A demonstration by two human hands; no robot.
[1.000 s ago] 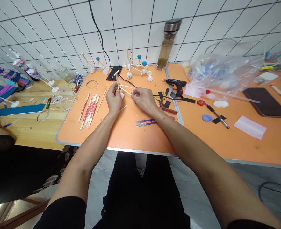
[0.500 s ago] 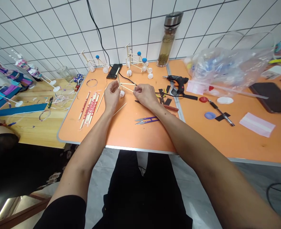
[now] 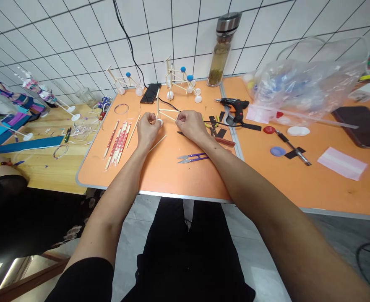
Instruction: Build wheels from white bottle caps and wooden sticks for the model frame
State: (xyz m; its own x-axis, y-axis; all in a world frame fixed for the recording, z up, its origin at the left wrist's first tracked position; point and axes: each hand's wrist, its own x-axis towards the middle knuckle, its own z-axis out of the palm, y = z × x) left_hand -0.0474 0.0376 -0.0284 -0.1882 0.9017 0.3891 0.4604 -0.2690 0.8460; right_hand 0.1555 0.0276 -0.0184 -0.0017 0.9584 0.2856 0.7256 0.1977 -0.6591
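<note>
Between my two hands stands a small bicycle frame of thin wooden sticks (image 3: 168,110), with one stick rising at its left end. My left hand (image 3: 147,129) pinches the frame's lower left end, its fingertips at a white disc wheel (image 3: 160,123). The fingers of my right hand (image 3: 190,125) are closed on the frame's right end; what lies inside that pinch is hidden. A loose stick (image 3: 157,143) lies beside my left wrist. Purple-handled thread snips (image 3: 193,157) lie below my right hand, and red-handled pliers (image 3: 225,141) are partly under it.
Behind stand finished stick bicycles (image 3: 181,82) with blue seats, a phone (image 3: 150,93) and a tea bottle (image 3: 220,54). Wrapped chopsticks (image 3: 118,142) lie left. A glue gun (image 3: 233,107), plastic bag (image 3: 304,90) and pen (image 3: 293,147) are right. Another person's arm (image 3: 1,167) shows far left.
My left fingers have shifted slightly right and down, closing in at the white wheel. The frame has moved a little right. My right hand keeps its pinch, nearly still.
</note>
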